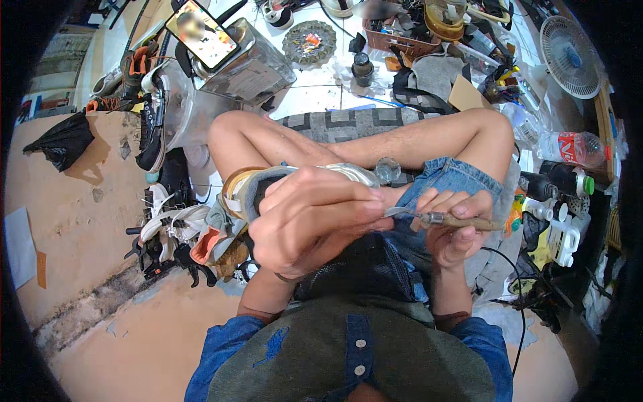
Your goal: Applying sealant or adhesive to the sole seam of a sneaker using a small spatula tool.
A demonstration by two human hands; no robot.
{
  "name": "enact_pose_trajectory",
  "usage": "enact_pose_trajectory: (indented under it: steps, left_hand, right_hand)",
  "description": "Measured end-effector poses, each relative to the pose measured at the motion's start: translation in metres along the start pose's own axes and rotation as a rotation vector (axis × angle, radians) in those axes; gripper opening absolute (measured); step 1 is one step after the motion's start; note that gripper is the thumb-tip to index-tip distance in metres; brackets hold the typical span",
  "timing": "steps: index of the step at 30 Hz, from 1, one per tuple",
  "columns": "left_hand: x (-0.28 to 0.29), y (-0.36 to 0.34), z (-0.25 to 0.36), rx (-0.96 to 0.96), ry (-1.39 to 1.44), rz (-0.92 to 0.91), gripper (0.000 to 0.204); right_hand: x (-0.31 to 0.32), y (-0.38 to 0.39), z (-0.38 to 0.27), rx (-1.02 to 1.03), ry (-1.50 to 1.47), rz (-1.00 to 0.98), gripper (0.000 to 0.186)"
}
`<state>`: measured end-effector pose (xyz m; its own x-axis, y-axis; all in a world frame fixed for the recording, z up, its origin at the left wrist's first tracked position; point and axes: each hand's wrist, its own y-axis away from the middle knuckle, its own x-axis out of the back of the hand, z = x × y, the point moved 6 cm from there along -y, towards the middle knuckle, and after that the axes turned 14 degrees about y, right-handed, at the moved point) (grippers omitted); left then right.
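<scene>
My right hand [447, 236] is closed round the wooden handle of an awl [479, 223], its metal end pointing left. Close to the awl's tip, my left hand [311, 218] has its fingers pinched together. A thin pale strand [396, 211], likely thread, runs from those fingertips toward the tip; whether it is hooked there is too fine to make out. Behind and under the left hand, a shoe [242, 186] with a tan and white edge and grey lining lies in my lap, partly hidden. Dark mesh material [358, 271] rests in my lap below the hands.
A phone [201, 33] leans on a clear box [248, 70] at the far left. Shoes [155, 127] line the left side. An ashtray [309, 43], a dark jar [362, 69] and a basket [395, 41] stand ahead. Bottles [576, 149] and a fan [570, 57] are at right.
</scene>
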<state>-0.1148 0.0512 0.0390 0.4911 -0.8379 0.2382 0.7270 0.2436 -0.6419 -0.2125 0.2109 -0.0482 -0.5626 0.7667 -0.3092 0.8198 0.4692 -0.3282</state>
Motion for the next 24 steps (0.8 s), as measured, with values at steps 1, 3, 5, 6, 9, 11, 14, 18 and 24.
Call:
enact_pose_trajectory:
  steps: [1, 3, 5, 6, 9, 11, 14, 18, 24]
  left_hand:
    - [0.003, 0.001, 0.000, 0.008, 0.008, 0.046, 0.033]
    - [0.007, 0.002, -0.001, 0.013, 0.015, 0.091, 0.033]
    - [0.011, 0.006, -0.003, 0.013, 0.036, 0.149, 0.031]
    - [0.012, 0.007, -0.004, 0.010, 0.034, 0.150, 0.031]
    - [0.013, 0.009, -0.006, 0.033, 0.147, 0.209, 0.029]
    - [0.009, 0.006, -0.007, 0.119, 0.122, 0.199, 0.028]
    - [0.006, 0.001, -0.010, 0.167, 0.180, 0.146, 0.022]
    - [0.025, 0.014, -0.018, 0.245, 0.315, 0.276, 0.017]
    - [0.113, 0.027, -0.026, 0.109, 0.100, 0.484, 0.053]
  right_hand:
    - [-0.002, -0.001, 0.000, 0.004, 0.000, -0.001, 0.036]
    - [-0.008, -0.004, -0.002, 0.042, -0.014, 0.005, 0.035]
    - [-0.009, -0.006, -0.004, 0.075, -0.004, 0.001, 0.034]
    - [-0.010, -0.007, -0.006, 0.105, 0.004, -0.005, 0.034]
    - [-0.005, -0.008, -0.009, 0.126, 0.066, 0.025, 0.034]
    - [0.000, -0.008, -0.010, 0.151, 0.052, 0.060, 0.035]
    - [0.007, -0.010, -0.013, 0.187, 0.076, 0.095, 0.035]
    - [0.024, -0.015, -0.017, 0.161, 0.123, 0.251, 0.031]
    - [0.053, -0.023, -0.003, -0.024, 0.365, 0.293, 0.027]
